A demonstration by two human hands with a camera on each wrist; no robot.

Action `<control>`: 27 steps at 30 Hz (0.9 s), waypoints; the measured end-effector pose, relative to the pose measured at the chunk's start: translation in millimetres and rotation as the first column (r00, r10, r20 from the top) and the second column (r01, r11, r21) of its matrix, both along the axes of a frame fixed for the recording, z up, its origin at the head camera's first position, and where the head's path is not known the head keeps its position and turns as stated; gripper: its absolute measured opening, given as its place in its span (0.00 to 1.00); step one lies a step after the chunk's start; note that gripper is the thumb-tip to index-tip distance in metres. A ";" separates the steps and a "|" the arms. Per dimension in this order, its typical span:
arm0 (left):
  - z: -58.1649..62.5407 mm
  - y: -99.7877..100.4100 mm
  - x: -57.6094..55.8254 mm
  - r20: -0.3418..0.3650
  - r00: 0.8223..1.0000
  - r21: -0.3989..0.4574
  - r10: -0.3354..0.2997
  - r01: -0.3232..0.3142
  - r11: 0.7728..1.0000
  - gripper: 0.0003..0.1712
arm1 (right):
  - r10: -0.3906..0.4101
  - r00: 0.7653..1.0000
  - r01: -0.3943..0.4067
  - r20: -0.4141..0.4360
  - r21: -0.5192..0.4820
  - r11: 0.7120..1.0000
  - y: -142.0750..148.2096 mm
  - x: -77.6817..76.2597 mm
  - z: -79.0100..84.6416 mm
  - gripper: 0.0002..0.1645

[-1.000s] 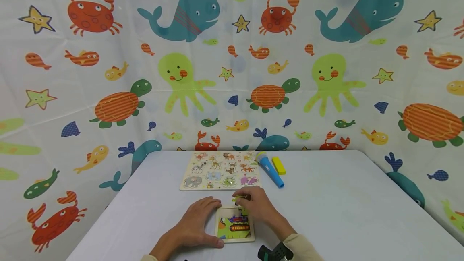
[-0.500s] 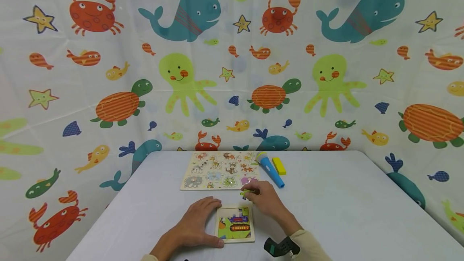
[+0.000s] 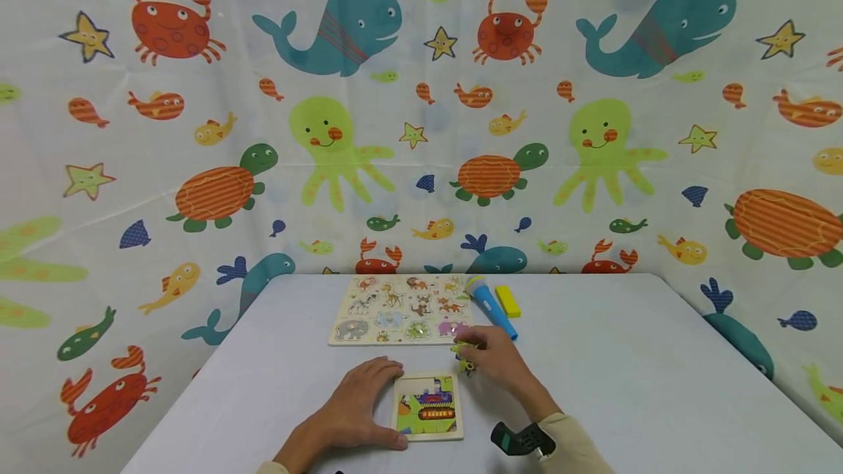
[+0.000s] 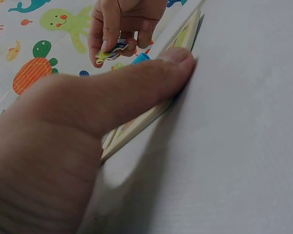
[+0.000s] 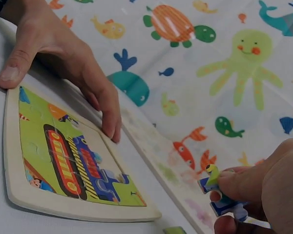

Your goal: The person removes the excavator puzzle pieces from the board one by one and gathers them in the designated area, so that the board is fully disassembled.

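A small wooden jigsaw puzzle (image 3: 426,407) with a tracked-vehicle picture lies in its tray; a bare gap shows near its upper edge. My left hand (image 3: 352,404) holds the tray's left side, thumb (image 4: 173,63) at the near corner and fingers (image 5: 107,114) at the far one. My right hand (image 3: 497,360) is above the table, right of the tray's far corner. It pinches jigsaw pieces (image 5: 219,195), green-yellow and blue, between thumb and fingers; their exact number is hidden. A green piece (image 5: 175,230) shows near the tray's corner in the right wrist view.
Behind the tray lies a wooden animal puzzle board (image 3: 388,313). A blue toy microphone (image 3: 490,307) and a yellow block (image 3: 507,301) lie to its right. A sea-animal curtain (image 3: 421,167) hangs behind the white table (image 3: 612,371).
My right hand has moved from over the tray's top edge to the right, carrying the pieces away and uncovering the gap in the puzzle. My left hand has stayed in place.
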State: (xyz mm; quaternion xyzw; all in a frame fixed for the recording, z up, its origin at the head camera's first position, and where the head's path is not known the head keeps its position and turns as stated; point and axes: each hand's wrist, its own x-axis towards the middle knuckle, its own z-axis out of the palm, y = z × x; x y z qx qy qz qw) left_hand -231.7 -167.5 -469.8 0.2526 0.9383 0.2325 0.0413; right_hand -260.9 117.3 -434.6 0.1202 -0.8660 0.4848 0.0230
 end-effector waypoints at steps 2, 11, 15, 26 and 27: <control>0.2 0.0 0.3 -0.002 1.000 0.000 -0.002 0.002 1.000 0.63 | -0.018 1.000 0.018 0.009 0.004 1.000 2.7 -1.2 -0.7 0.12; 1.9 0.8 1.6 0.003 1.000 0.000 -0.001 0.001 1.000 0.63 | -0.083 0.996 0.084 0.042 -0.026 0.996 15.7 -8.2 -7.1 0.10; 2.6 0.2 2.6 -0.001 1.000 0.003 -0.002 0.002 1.000 0.62 | -0.105 0.990 0.111 0.096 -0.069 0.991 18.2 -9.7 -10.4 0.11; -0.2 0.4 0.5 -0.014 1.000 -0.007 -0.003 0.003 1.000 0.63 | -0.183 0.970 0.197 0.159 -0.072 0.978 29.1 -13.0 -15.7 0.12; -0.4 0.4 0.4 -0.016 1.000 -0.006 -0.004 0.003 1.000 0.63 | -0.191 0.968 0.204 0.164 -0.073 0.976 30.1 -13.2 -16.3 0.13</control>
